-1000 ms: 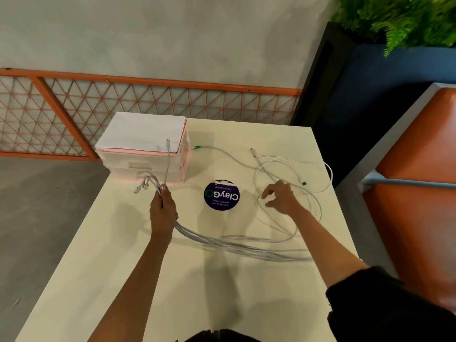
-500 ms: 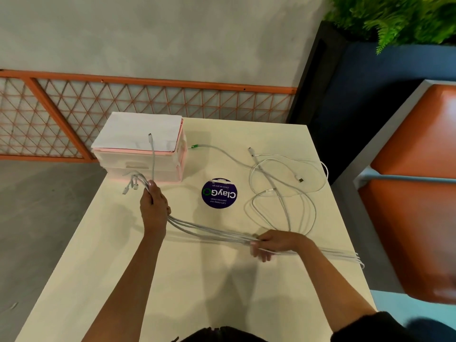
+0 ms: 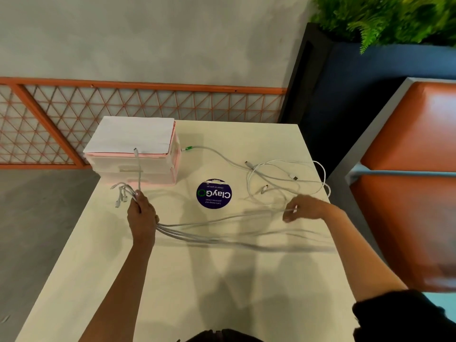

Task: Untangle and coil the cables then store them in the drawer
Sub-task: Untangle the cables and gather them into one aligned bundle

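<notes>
Cables (image 3: pixel 172 229) being drawn out between two hands on the table (image 3: pixel 197 292).
Left hand (image 3: pixel 142 214) fingers are curling round the bundle just behind the plugs, and the right hand (image 3: pixel 306 208) is pinching one strand. These cords are likely light, limp and snag-prone, so grip near the plugs. A loose tangle (image 3: pixel 283 178) is lying beyond, near the drawer unit (image 3: pixel 135 166).

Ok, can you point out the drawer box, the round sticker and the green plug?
drawer box (image 3: pixel 133 135): head view, on its white top.
round sticker (image 3: pixel 214 193): head view, on its middle.
green plug (image 3: pixel 189 148): head view, on the green cable end.
</notes>
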The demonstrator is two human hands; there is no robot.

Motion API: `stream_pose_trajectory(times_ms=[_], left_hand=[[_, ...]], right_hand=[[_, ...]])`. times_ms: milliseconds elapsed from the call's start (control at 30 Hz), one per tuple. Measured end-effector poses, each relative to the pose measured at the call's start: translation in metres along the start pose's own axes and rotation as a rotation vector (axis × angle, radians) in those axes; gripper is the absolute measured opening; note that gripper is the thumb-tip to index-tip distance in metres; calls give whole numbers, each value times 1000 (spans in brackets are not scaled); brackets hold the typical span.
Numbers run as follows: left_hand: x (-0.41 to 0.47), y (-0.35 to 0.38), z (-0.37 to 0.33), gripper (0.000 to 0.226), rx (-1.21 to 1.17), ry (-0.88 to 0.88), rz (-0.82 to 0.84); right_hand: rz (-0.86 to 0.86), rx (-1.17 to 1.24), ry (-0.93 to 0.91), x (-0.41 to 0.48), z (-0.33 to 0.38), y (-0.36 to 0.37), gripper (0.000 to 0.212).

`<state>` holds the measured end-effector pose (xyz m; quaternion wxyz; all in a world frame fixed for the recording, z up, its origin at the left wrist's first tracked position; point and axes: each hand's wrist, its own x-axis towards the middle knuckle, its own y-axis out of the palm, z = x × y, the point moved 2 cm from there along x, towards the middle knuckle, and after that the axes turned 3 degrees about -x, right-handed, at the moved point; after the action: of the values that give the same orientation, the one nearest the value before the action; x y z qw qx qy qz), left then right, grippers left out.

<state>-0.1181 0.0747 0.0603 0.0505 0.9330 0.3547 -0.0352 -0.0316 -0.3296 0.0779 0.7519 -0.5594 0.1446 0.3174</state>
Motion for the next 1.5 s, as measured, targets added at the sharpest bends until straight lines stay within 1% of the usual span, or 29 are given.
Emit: stream_pose_trajectory(times_ms=[33, 133, 167, 233, 300, 367, 400, 500, 533, 567, 600, 633, 700, 767, 800, 867, 933, 1033, 1167, 1200, 1333, 1500], left_hand=[[0, -1, 1, 42, 30, 7, -7], [-1, -6, 4, 43, 75, 13, -42], [-1, -8, 5, 44, 81, 11, -52], [-1, -10, 6, 44, 87, -2, -70], [-1, -10, 6, 44, 80, -17, -85], [0, -7, 5, 43, 72, -13, -77], [0, -4, 3, 42, 68, -8, -67], [2, 2, -1, 41, 58, 4, -43], [3, 4, -3, 41, 59, 8, -39], [3, 4, -4, 40, 61, 12, -35], [3, 3, -5, 40, 63, 14, -35], [3, 2, -4, 41, 65, 11, -38], [3, 1, -2, 40, 57, 2, -45], [2, 0, -1, 41, 48, -2, -50], [3, 1, -1, 41, 47, -7, -55], [4, 2, -1, 40, 45, -13, -61], [4, 4, -2, 40, 37, -13, -60], [4, 4, -1, 39, 33, -6, -57], [5, 4, -1, 40, 45, -2, -66], [6, 4, -2, 40, 47, -5, -69], [5, 6, -2, 40, 37, -1, -61], [4, 8, -2, 41, 44, 9, -75]], right_hand=[[-114, -23, -12, 3, -1, -13, 9], [-500, -87, -63, 8, 2, -50, 12], [-601, -114, -72, 8, 7, -61, 14], [-751, -154, -6, 8, 14, -77, 15], [-834, -87, 96, 6, 26, -88, 34], [-876, 104, 139, 6, 41, -93, 50], [-906, 205, 134, 6, 50, -94, 52], [-1003, 515, 120, 7, 70, -102, 42], [-1028, 574, 92, 5, 75, -106, 38], [-1056, 577, 32, 1, 81, -113, 32], [-1082, 520, -38, -3, 86, -119, 19], [-1093, 449, -116, -8, 90, -126, 8], [-1091, 296, -216, -10, 96, -139, 17], [-1080, 145, -178, -11, 102, -147, 15], [-1060, 94, -193, -12, 105, -149, 15], [-928, 165, -292, -13, 111, -146, 16], [-809, 242, -328, -16, 117, -136, 19], [-790, 377, -352, -18, 119, -117, 25], [-781, 641, -357, -25, 118, -101, 29], [-782, 665, -361, -29, 119, -100, 30], [-746, 560, -360, -44, 117, -98, 31], [-643, 464, -204, -46, 89, -78, 43]])
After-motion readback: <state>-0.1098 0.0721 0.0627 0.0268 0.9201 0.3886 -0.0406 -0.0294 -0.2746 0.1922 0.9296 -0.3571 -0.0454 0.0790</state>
